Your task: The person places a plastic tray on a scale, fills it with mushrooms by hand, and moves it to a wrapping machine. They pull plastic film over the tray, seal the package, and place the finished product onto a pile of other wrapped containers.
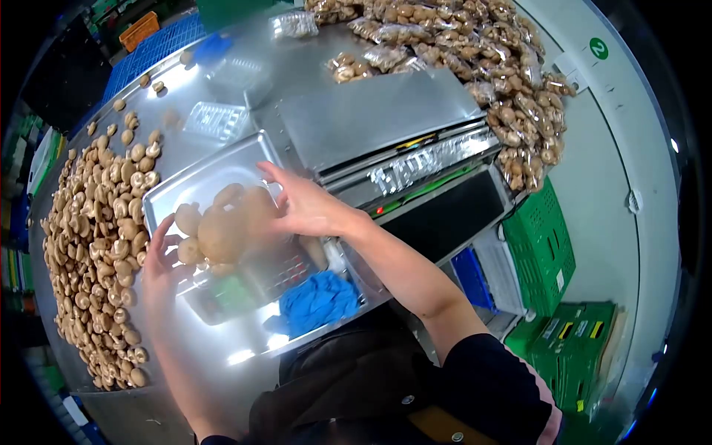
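Several brown mushrooms (222, 231) lie grouped over the metal weighing tray (256, 152), partly blurred. My left hand (157, 259) is at their left side, fingers curved against them. From the right, my right hand (300, 204) reaches round the group, thumb and fingers spread apart around the mushrooms. Both hands together hold the group between them; a clear tray beneath is hard to make out. Below the hands, a crumpled blue cloth or glove (319, 302) rests at the tray's lower right.
A large mushroom pile (96, 252) covers the left of the table. Clear trays (216, 121) sit behind the weighing tray. A wrapping machine (378, 111) stands right of it, with bagged mushrooms (519, 111) beyond. Green crates (540, 248) stand at the right.
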A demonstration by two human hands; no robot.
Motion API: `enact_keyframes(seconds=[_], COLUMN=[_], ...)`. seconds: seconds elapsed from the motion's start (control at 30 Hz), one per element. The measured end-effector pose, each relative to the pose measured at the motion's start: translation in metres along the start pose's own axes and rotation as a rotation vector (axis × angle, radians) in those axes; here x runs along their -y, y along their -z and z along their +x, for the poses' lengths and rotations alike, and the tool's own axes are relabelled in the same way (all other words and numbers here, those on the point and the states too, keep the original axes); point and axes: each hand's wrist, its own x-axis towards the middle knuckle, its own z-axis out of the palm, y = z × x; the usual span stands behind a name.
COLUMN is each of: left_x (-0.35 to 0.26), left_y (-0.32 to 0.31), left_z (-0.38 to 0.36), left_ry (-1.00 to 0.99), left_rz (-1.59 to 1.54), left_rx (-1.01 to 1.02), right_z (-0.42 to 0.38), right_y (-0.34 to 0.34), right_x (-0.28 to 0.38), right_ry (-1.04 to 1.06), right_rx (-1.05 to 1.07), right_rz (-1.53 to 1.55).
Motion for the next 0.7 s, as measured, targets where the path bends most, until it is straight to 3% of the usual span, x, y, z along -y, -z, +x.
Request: enact_keyframes(seconds=[0.13, 0.33, 0.43, 0.7], left_x=[-0.023, -0.020, -0.044, -0.034], left_y=[-0.084, -0.233, -0.300, -0.358], left_z=[0.020, 0.108, 0.136, 0.185], left_ry=[-0.052, -0.141, -0.069, 0.021], left_rz=[-0.071, -0.075, -0.081, 0.060], left_rx=[0.045, 0.157, 0.164, 0.194], right_z=[-0.026, -0.055, -0.056, -0.056], right_y=[0.088, 0.246, 0.312, 0.373], right_x=[-0.028, -0.086, -0.112, -0.156], right_ry=[-0.043, -0.107, -0.127, -0.148], right_rx=[0.014, -0.129, -0.103, -0.049], right_rz=[0.079, -0.059, -0.073, -0.122])
